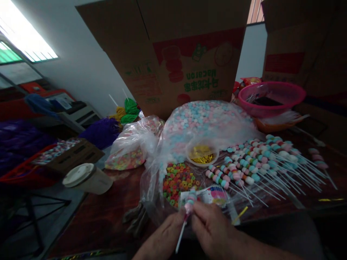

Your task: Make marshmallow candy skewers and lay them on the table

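Observation:
Close to the table's front edge, I hold a candy skewer of pale pink and blue pieces, tilted, with its white stick pointing down toward me. My left hand is closed at the base of the candy. On the other side, my right hand pinches the same spot, and something dark pink shows between the fingers. Behind the hands lie a printed wrapper and a heap of ring-shaped candies in red, orange and green. To the right rest several finished-looking candy skewers in rows.
A big clear bag of pastel candies fills the middle, with a tub of gold twist ties before it. A smaller bag, a lidded paper cup, a pink basin and a tall cardboard box stand around.

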The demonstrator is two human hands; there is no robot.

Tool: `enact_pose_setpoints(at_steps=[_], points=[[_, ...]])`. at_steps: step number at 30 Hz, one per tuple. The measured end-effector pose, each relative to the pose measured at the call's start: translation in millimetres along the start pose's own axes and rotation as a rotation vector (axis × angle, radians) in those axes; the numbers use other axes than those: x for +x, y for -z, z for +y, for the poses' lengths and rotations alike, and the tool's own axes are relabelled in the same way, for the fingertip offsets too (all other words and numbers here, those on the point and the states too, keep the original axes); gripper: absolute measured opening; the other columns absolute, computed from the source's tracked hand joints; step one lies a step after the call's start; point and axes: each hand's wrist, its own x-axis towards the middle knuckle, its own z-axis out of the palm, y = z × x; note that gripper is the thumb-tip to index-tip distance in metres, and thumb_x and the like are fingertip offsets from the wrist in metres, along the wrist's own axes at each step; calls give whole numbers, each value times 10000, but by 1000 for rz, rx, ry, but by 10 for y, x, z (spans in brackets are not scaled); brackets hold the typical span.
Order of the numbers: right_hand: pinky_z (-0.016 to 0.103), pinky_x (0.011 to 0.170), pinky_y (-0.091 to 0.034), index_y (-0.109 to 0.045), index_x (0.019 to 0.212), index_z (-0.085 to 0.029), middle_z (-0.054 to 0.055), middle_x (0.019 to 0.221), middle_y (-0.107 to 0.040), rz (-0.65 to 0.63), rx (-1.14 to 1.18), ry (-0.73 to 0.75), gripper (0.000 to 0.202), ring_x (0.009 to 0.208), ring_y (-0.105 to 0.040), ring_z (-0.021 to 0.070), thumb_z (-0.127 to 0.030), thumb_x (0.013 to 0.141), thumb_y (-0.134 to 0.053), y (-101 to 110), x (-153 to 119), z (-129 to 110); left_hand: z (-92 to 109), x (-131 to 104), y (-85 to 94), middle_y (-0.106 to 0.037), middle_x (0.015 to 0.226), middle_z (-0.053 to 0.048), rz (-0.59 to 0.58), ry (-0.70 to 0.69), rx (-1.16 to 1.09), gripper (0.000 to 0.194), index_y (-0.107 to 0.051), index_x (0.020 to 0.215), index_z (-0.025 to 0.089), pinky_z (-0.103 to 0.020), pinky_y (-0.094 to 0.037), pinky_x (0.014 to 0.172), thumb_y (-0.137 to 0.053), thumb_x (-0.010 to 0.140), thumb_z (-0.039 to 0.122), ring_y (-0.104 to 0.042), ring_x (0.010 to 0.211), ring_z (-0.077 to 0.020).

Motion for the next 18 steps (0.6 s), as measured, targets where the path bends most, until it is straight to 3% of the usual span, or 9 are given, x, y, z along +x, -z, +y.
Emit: enact_pose_setpoints(at_steps=[3,5,7,9,11,13,14,16,18], points=[[217,474,-306,-422,620,-197,-43,527,-432,-50,282,-191,352,487,-391,94,-461,853,-426,-174,-2,32,-148,34,-241,-717,878,-42,5,100,-141,316,-721,855,243,-342,-492,877,-722,633,468,-633,917,-241],[202,367,-239,-395,603,-215,-80,422,-358,-108,514,-430,421,355,-294,77,-584,803,-425,-248,0,112,-191,76,-359,-703,890,-58,8,138,-207,346,-698,912,205,-334,-502,843,-665,707,481,-631,916,-232],[205,313,-194,-389,594,-226,-95,357,-317,-184,582,-551,475,283,-225,75,-659,790,-365,-253,5,191,-198,128,-410,-690,868,-59,36,120,-262,328,-676,906,179,-304,-510,781,-669,724,452,-634,865,-218],[210,341,-275,-420,573,-215,-63,378,-374,-123,393,-463,505,319,-319,88,-651,816,-345,-195,1,240,-191,176,-428,-672,782,-35,144,9,-245,274,-656,844,174,-256,-503,696,-657,746,431,-624,752,-184],[248,511,-437,-535,662,-183,20,576,-565,39,131,-241,448,546,-531,143,-596,812,-451,-94,-43,268,-190,196,-476,-650,698,-17,186,-125,-104,232,-646,816,181,-229,-480,635,-615,785,409,-596,654,-159],[313,747,-485,-601,891,-180,77,893,-641,186,43,-94,347,869,-586,209,-509,786,-566,48,-168,320,-201,186,-585,-662,712,-33,25,-225,102,210,-658,891,191,-238,-470,644,-593,802,370,-594,654,-176],[337,809,-481,-591,990,-189,83,975,-638,243,80,-102,357,953,-577,226,-482,787,-582,142,-271,371,-208,179,-652,-680,781,-56,-134,-268,205,251,-655,980,196,-252,-469,680,-603,792,354,-608,710,-199],[345,771,-514,-582,1016,-197,67,884,-663,373,199,-230,339,884,-620,228,-468,813,-561,402,-567,529,-214,197,-762,-691,830,-78,-360,-333,420,412,-615,1125,215,-273,-461,689,-655,744,367,-614,752,-235],[324,604,-539,-596,921,-203,33,690,-647,592,211,-321,315,642,-630,208,-479,770,-616,759,-948,725,-206,290,-782,-686,780,-83,-389,-357,681,405,-622,1123,226,-301,-446,675,-640,754,393,-607,730,-252]])
